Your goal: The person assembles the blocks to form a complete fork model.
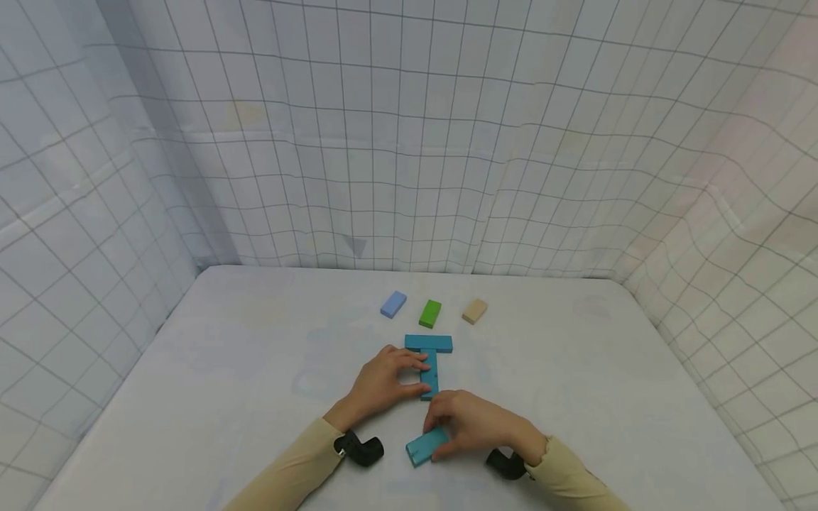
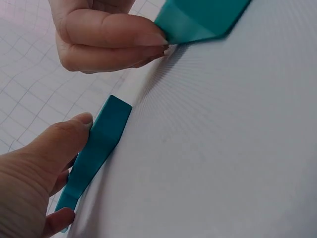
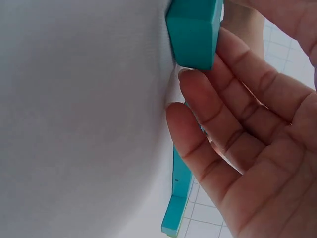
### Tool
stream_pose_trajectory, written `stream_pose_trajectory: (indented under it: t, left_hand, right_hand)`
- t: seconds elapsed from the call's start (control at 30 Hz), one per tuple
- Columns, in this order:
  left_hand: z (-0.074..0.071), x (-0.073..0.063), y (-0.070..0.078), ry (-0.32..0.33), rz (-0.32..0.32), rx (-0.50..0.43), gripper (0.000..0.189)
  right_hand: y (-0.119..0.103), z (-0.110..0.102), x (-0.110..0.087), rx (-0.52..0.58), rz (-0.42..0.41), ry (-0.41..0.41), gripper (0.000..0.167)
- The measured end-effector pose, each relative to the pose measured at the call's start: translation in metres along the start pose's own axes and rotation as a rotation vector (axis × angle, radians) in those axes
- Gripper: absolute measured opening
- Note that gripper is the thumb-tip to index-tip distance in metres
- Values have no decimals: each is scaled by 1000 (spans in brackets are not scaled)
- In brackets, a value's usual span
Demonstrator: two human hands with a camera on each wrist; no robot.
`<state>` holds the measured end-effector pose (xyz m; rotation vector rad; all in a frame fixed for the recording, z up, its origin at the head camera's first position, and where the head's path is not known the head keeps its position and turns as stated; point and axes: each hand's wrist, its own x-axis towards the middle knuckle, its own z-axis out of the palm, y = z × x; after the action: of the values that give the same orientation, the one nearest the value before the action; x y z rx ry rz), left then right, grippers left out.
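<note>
- Head view: a long, flat teal bar (image 1: pixel 434 373) is touched by the curved fingers and thumb of the left hand (image 1: pixel 382 381), seemingly to be steadied; whether it is truly gripped cannot be told. Its far end appears to be met by a second flat teal bar (image 1: pixel 429 343), laid crosswise beyond those fingers.
- Head view: a short rectangular teal block (image 1: pixel 422 450) is pinched between the thumb and fingers of the right hand (image 1: pixel 476 424), across its width, so its left end is left free.
- Head view: beyond the left fingers and crosswise bar, small rectangular blue (image 1: pixel 393 304), green (image 1: pixel 430 314) and tan (image 1: pixel 475 311) blocks are spaced apart. Wide room is offered by the white counter (image 1: pixel 575 369) outward of both hands; its far edge is bounded by white gridded cloth (image 1: pixel 396 149).
- Left wrist view: a gap is seen between the long bar's end and the right fingers; whether the short block is lifted cannot be told.
- Right wrist view: the short block's squared end is exposed beside the fingertips; both bars are partly hidden behind the fingers.
</note>
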<state>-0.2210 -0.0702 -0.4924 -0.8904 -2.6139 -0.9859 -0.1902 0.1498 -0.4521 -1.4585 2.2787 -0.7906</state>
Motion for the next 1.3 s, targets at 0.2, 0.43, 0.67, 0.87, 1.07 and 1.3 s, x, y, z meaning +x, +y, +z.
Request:
stream_pose_trajectory:
  t: [0.2,0.43,0.67,0.87,1.07,1.3]
  left_hand:
    - [-1,0,1,-3,-11,-7,37]
    - [-1,0,1,-9,-10,-12,37]
    - [0,0,0,-18,-10,2,39]
    - [0,0,-1,-8,-5,5,38]
    - [0,0,-1,-11,-10,-3,38]
    - [-1,1,0,-20,-11,4,38]
  right_hand:
    - [2,1,-4,15,48,33,24]
    - [-1,2,-7,-35,114,47,34]
    - [-5,2,-10,-93,196,44,40]
    - [-4,3,-15,-129,240,67,39]
    - [-1,3,-18,-101,271,82,36]
    - [3,0,-26,-17,245,70,50]
